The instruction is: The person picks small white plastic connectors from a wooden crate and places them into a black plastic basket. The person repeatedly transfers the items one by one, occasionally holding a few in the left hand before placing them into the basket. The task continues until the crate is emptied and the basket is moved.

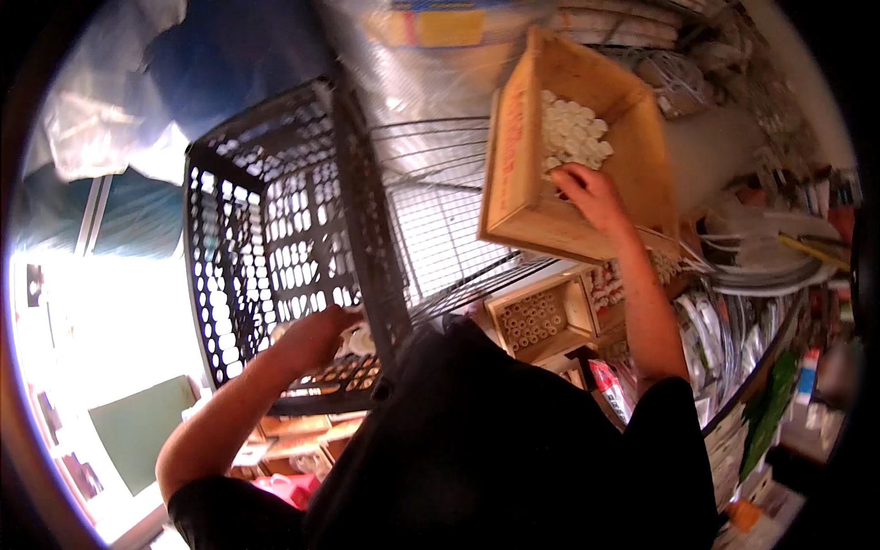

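Observation:
A black plastic crate (347, 206) with slotted walls stands tilted on the left side of the view. My left hand (320, 337) reaches over its near end, beside some pale round pieces (361, 340) at the bottom. Whether those fingers grip a piece is not visible. To the right is an open wooden box (509, 172) with red writing on its side, holding a heap of small white pieces (570, 130). My right hand (591, 196) is inside this box, fingers bent at the near edge of the heap. What it holds, if anything, is hidden.
A wire rack (440, 213) spans between crate and box. Below the box, a smaller wooden box (540, 320) holds ring-shaped pieces. Coiled cable (763, 268) and bagged goods (722, 330) crowd the right. Clear plastic sheeting (412, 82) hangs behind.

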Tool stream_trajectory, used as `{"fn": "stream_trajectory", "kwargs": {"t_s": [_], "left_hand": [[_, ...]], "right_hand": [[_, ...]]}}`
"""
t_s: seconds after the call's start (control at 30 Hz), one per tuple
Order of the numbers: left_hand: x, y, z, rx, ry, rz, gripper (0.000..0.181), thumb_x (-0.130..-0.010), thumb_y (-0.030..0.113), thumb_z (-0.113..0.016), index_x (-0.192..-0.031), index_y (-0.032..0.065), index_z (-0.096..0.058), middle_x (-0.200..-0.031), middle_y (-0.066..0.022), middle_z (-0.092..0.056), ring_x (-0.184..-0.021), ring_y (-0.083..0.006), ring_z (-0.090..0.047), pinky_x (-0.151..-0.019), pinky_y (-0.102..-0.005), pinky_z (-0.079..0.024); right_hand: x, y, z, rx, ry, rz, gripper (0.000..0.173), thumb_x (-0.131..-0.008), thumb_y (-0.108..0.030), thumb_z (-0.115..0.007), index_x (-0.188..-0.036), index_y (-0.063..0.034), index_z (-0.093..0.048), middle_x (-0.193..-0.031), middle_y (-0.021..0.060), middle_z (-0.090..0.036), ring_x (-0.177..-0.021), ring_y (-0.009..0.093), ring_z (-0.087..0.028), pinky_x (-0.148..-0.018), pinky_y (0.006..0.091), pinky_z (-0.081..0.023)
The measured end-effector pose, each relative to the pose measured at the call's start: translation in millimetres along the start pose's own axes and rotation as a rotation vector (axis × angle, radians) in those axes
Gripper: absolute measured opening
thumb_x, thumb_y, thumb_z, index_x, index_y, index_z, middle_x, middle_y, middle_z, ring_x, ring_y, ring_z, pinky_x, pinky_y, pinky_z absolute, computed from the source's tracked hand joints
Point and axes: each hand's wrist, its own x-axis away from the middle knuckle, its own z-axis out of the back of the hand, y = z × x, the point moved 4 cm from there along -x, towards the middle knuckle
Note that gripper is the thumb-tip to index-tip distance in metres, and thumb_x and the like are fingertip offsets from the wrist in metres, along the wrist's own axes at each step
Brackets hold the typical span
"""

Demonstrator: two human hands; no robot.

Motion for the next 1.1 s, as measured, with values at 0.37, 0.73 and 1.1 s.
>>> {"fn": "stream_trajectory", "kwargs": {"t_s": [0.37,0.73,1.1], "left_hand": [[-25,-24,-6,0.062,0.3,-0.092,0.028,-0.075,0.006,-0.069,-0.103,0.0047,-0.066,-0.108,-0.018,-0.06,-0.103,-0.0378,-0.058,-0.088,-0.0436,-0.049],[-49,-48,-5,-0.045,0.335,0.147,0.028,-0.083,0.033,-0.069,-0.102,0.0124,-0.069,-0.093,-0.0198,-0.068,-0.089,-0.0375,-0.066,-0.072,-0.0463,-0.052],[-77,-105,-11,0.579,0.269,0.197,0.012,-0.085,0.013,-0.069,-0.095,0.0069,-0.073,-0.078,-0.0143,-0.068,-0.053,-0.0215,-0.065,-0.045,-0.0331,-0.051]], "right_hand": [[9,-19,15,0.123,0.021,0.058,0.041,-0.09,-0.045,-0.06,-0.099,-0.0056,-0.068,-0.086,0.0128,-0.07,-0.078,0.027,-0.067,-0.071,0.0361,-0.05],[14,-17,18,0.125,0.072,0.095,0.041,-0.088,-0.046,-0.061,-0.095,-0.0062,-0.069,-0.081,0.0142,-0.068,-0.075,0.03,-0.066,-0.068,0.0393,-0.05],[15,-15,17,0.154,0.05,0.036,0.036,-0.09,-0.041,-0.062,-0.1,-0.0074,-0.068,-0.084,0.0091,-0.07,-0.077,0.024,-0.066,-0.07,0.0345,-0.05]]}}
